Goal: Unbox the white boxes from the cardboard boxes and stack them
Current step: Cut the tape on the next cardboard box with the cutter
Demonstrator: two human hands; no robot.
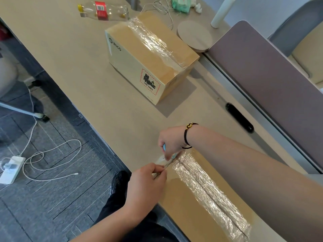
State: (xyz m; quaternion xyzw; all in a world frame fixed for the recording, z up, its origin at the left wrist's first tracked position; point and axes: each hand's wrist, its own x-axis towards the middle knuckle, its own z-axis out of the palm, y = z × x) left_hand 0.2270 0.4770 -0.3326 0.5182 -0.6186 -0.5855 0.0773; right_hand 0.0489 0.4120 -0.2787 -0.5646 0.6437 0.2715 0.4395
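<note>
A taped cardboard box (192,212) lies close to me at the table's near edge, with clear tape (209,191) running along its top seam. My right hand (172,142) grips a light blue cutter (165,148) at the box's far end, blade at the tape. My left hand (148,184) pinches a loose end of tape at that same corner. A second sealed cardboard box (148,56), printed PICO with a red warning label, stands farther back on the table. No white boxes are in sight.
An empty plastic bottle (103,11) lies at the table's (70,58) far side, beside cables, a round wooden disc (194,35) and a white roll (222,11). A purple divider panel (271,81) runs along the right. A power strip (11,169) and cord lie on the floor.
</note>
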